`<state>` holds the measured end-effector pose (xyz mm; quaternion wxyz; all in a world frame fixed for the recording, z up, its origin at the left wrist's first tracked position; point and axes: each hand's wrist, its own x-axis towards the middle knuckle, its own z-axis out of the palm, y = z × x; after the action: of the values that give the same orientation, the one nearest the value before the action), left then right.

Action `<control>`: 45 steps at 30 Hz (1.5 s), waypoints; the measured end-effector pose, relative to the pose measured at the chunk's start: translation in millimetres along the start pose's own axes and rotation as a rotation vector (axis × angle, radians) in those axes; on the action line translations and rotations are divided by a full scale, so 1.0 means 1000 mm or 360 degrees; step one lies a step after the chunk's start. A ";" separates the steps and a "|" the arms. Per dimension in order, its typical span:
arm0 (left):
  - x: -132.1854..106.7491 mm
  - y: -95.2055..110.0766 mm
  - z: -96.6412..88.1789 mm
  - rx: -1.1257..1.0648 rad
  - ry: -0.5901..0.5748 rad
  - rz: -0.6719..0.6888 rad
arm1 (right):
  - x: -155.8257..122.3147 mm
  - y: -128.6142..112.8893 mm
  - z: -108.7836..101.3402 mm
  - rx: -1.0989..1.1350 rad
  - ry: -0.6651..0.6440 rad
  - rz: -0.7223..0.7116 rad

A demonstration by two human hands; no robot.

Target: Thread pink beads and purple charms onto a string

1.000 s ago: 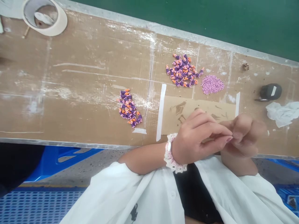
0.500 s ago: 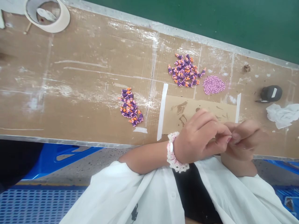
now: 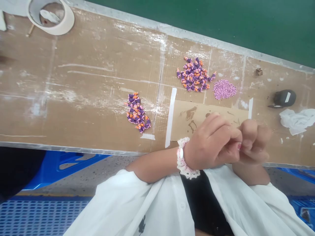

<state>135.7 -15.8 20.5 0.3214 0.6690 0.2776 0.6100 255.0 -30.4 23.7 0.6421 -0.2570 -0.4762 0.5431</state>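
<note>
My left hand [image 3: 211, 142], with a lacy pink-and-white scrunchie [image 3: 185, 159] on its wrist, is closed in a pinch above the front edge of a taped-down cardboard piece [image 3: 182, 119]. Against its fingertips is my right hand [image 3: 254, 142], also closed and a little blurred. Whatever the fingers hold is hidden or too small to name. Beyond the hands lies a pile of small purple figures with orange tops [image 3: 195, 75], and beside it a heap of tiny pink-purple beads or bits [image 3: 224, 89]. A smaller group of the same figures [image 3: 136, 113] lies left of the cardboard piece.
A roll of wide cream tape [image 3: 69, 24] stands at the far left with a white thing inside. At the right are a black rounded object [image 3: 284, 98], crumpled white tissue [image 3: 297, 120] and a small brown scrap [image 3: 259, 71]. Blue plastic stools [image 3: 49, 172] stand below the table edge.
My right hand has curled in tighter and turned slightly, its fingertips now against the left ones. My left hand stays nearly in place. The piles have not changed.
</note>
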 end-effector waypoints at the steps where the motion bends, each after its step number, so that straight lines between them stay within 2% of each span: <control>1: 0.000 0.000 0.000 -0.0021 -0.0017 -0.0020 | 0.000 0.001 0.000 0.0085 -0.0002 0.0043; 5: -0.002 0.000 -0.001 -0.0134 -0.0055 -0.0072 | 0.007 0.001 0.002 0.0335 -0.0041 0.0151; 8: -0.001 -0.001 -0.002 -0.0203 -0.0093 -0.0086 | 0.013 -0.002 0.003 0.0393 -0.0096 0.0177; 14: 0.001 -0.002 -0.004 -0.0258 -0.0107 -0.0132 | 0.009 -0.002 -0.007 0.0147 -0.0062 0.0064; 22: 0.003 0.004 -0.003 -0.0496 -0.0174 -0.0426 | 0.004 -0.004 -0.012 -0.0333 -0.0045 -0.0129; 26: 0.003 0.004 -0.003 -0.0569 -0.0179 -0.0472 | 0.005 -0.005 -0.014 -0.0452 -0.0119 -0.0182; 33: 0.003 0.004 -0.003 -0.0609 -0.0192 -0.0484 | 0.009 -0.005 -0.019 -0.0414 -0.0368 -0.0367; 36: 0.003 0.004 -0.002 -0.0630 -0.0180 -0.0457 | 0.006 -0.005 -0.017 -0.0282 -0.0341 -0.0245; 41: 0.003 0.004 0.001 -0.0636 -0.0165 -0.0458 | 0.002 0.002 -0.011 0.0146 -0.0097 0.0011; 45: 0.002 0.004 0.002 -0.0646 -0.0154 -0.0456 | 0.004 0.003 -0.006 0.0406 0.0001 0.0181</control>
<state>138.2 -17.1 24.9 0.5451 0.5731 0.2257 0.5688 259.0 -24.6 20.5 0.6378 -0.1999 -0.3877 0.6348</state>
